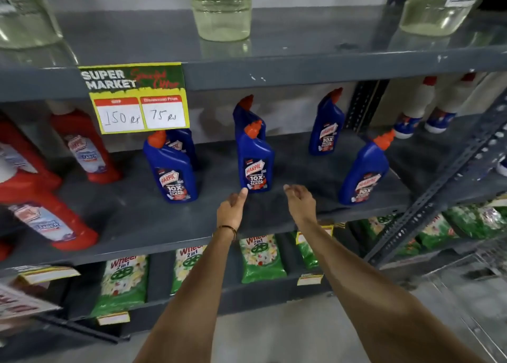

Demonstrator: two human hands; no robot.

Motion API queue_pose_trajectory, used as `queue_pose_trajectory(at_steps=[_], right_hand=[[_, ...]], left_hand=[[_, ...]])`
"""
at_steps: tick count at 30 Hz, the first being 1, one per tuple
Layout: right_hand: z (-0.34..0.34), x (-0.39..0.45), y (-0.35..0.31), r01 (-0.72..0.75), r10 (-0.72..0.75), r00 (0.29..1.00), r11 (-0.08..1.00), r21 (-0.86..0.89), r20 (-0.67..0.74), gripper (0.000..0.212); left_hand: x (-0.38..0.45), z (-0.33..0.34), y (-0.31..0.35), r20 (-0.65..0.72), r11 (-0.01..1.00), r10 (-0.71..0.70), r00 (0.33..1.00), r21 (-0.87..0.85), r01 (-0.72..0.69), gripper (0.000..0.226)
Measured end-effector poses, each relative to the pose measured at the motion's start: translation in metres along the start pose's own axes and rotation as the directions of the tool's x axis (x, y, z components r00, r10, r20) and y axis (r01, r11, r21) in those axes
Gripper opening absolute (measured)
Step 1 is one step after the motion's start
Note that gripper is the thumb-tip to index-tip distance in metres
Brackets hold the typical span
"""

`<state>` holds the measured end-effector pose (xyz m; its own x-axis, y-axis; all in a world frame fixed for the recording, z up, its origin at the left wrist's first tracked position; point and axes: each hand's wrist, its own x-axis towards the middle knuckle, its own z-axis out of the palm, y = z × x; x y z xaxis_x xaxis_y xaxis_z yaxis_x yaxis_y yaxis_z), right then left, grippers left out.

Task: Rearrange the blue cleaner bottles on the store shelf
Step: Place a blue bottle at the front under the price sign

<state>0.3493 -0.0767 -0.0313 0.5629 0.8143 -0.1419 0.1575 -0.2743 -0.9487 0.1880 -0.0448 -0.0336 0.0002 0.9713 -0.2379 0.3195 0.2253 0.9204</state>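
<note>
Several blue cleaner bottles with orange caps stand on the grey middle shelf (pixel 131 220). One blue bottle (pixel 173 170) is at the left with another (pixel 182 144) behind it. A centre bottle (pixel 255 161) stands in front of a further one (pixel 245 113). Another (pixel 326 126) is at the back right, and one (pixel 363 173) leans at the front right. My left hand (pixel 231 207) holds nothing; its thumb touches the centre bottle's base. My right hand (pixel 300 200) hovers just right of that bottle, fingers loosely curled and apart, holding nothing.
Red cleaner bottles (pixel 82 148) fill the shelf's left part. A yellow price sign (pixel 137 99) hangs from the upper shelf edge. Clear bottles (pixel 222 8) stand above. Green detergent packs (pixel 260 258) sit below. A slotted metal upright (pixel 439 187) slants at the right.
</note>
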Motion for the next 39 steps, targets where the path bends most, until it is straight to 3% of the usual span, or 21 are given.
queue_pose_trajectory(at_steps=[4, 8, 11, 14, 19, 28, 39], right_hand=[[0.017, 0.022, -0.008, -0.049, 0.053, 0.967, 0.999, -0.022, 0.249, 0.070], [0.024, 0.040, -0.010, -0.043, 0.062, 0.942, 0.997, -0.065, 0.331, 0.074], [0.028, 0.048, -0.008, -0.007, 0.035, 0.924, 0.997, -0.076, 0.381, 0.068], [0.032, 0.051, -0.008, 0.067, -0.043, 0.908, 0.997, -0.043, 0.416, 0.049], [0.035, 0.056, -0.009, 0.084, -0.061, 0.911, 0.996, -0.039, 0.408, 0.043], [0.019, 0.035, 0.001, 0.083, -0.043, 0.939, 0.991, -0.105, 0.341, 0.046], [-0.004, -0.003, 0.016, 0.154, -0.097, 0.955, 0.970, -0.190, 0.281, 0.037]], left_hand=[[0.021, 0.002, 0.005, 0.030, 0.998, -0.034, 0.999, -0.048, 0.036, 0.070], [0.035, 0.011, 0.011, 0.064, 0.996, 0.011, 0.998, -0.085, -0.006, 0.074], [0.041, 0.018, 0.014, 0.055, 0.989, 0.047, 0.997, -0.139, -0.039, 0.065], [0.046, 0.021, 0.015, 0.071, 0.982, 0.074, 0.995, -0.181, -0.060, 0.057], [0.049, 0.026, 0.017, 0.041, 0.980, 0.053, 0.998, -0.196, -0.044, 0.044], [0.021, 0.021, 0.009, 0.003, 0.990, 0.037, 0.999, -0.135, -0.036, 0.048], [-0.017, 0.021, -0.002, 0.058, 0.995, 0.074, 0.996, -0.078, -0.069, 0.047]])
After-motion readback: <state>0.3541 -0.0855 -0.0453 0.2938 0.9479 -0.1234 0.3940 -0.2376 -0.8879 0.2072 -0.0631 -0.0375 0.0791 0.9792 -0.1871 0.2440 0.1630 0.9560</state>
